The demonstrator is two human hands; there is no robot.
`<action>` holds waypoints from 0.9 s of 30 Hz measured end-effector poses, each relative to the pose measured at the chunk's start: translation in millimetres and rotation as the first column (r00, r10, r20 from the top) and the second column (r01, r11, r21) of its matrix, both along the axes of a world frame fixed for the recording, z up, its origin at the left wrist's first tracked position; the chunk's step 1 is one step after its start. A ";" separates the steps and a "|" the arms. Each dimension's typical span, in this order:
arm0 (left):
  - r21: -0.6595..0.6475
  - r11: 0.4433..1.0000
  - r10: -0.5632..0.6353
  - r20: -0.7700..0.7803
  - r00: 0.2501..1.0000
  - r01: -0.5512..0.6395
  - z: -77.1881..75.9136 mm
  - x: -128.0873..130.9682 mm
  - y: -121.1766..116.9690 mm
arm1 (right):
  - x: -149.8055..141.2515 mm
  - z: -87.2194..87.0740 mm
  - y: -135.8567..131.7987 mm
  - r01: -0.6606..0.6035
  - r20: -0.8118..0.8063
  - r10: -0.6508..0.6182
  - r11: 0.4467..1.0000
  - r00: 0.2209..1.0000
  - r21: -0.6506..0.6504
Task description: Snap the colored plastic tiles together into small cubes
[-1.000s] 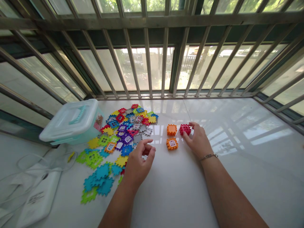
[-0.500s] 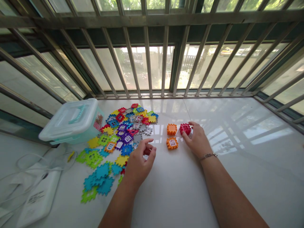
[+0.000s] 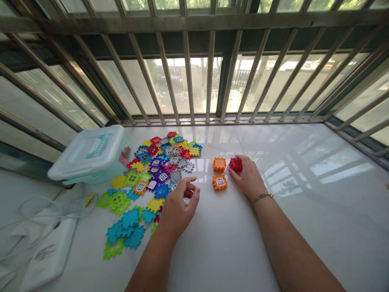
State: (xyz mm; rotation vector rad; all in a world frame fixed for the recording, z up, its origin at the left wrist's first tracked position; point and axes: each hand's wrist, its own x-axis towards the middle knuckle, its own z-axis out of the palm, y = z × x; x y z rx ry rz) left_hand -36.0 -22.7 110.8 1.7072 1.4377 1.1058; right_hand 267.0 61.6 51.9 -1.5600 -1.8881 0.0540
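My right hand [image 3: 247, 177] grips a small red block cube [image 3: 235, 164] that rests on the white surface, fingers curled round it. Two orange cubes sit just to its left: one [image 3: 219, 164] farther away, one with a white window [image 3: 219, 182] nearer me. My left hand [image 3: 179, 207] hovers loosely curled at the right edge of a pile of flat coloured interlocking tiles [image 3: 154, 170]; nothing shows between its fingers.
A pale teal lidded box with a handle [image 3: 91, 154] stands left of the pile. A white device with cables [image 3: 48, 251] lies at the lower left. Metal window bars [image 3: 194, 81] close off the far edge of the white ledge [image 3: 304, 194].
My right hand has closed a little more over the red cube. My left hand has barely moved.
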 end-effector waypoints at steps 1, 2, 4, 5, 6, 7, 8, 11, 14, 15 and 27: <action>0.000 1.000 -0.002 -0.004 1.000 0.002 -0.1 0.0 0.2 | 0.2 0.1 0.0 0.004 -0.001 -0.004 1.000 1.000 0.001; -0.001 1.000 -0.002 -0.008 1.000 0.002 -0.3 -0.1 0.4 | 0.4 0.0 0.1 0.006 -0.002 -0.006 1.000 1.000 0.003; -0.002 1.000 -0.002 -0.019 1.000 0.002 -0.7 -0.4 0.6 | 0.7 -0.3 0.4 0.005 -0.006 -0.005 1.000 1.000 0.006; 0.000 1.000 -0.004 -0.027 1.000 0.004 -0.9 -0.6 0.7 | 0.9 -0.5 0.6 0.003 -0.008 -0.003 1.000 1.000 0.007; 0.002 1.000 -0.007 -0.034 0.999 0.007 -1.0 -0.7 0.7 | 1.0 -0.7 0.9 0.001 -0.008 -0.001 1.000 1.000 0.008; 0.004 1.000 -0.010 -0.039 0.999 0.010 -1.2 -0.9 0.7 | 1.1 -0.9 1.1 0.000 -0.007 0.000 1.000 1.000 0.008; 0.006 1.000 -0.015 -0.043 0.999 0.015 -1.4 -1.0 0.7 | 1.1 -1.0 1.3 -0.001 -0.006 0.001 1.000 1.000 0.009; 0.010 1.000 -0.021 -0.052 0.998 0.021 -2.0 -1.4 0.7 | 1.2 -1.1 1.7 0.000 -0.007 0.000 1.000 1.000 0.012; 0.008 1.000 -0.029 -0.066 0.997 0.029 -3.0 -1.7 0.5 | 1.3 -1.5 1.8 0.003 -0.009 -0.003 1.000 1.000 0.009; 0.007 0.999 -0.031 -0.070 0.997 0.032 -3.4 -1.8 0.4 | 1.3 -1.9 1.8 0.003 -0.007 -0.003 1.000 1.000 0.008; 0.032 0.998 -0.052 -0.115 0.992 0.056 -5.6 -0.5 0.6 | -2.5 -11.8 3.9 -0.015 -0.054 0.015 1.000 0.998 0.004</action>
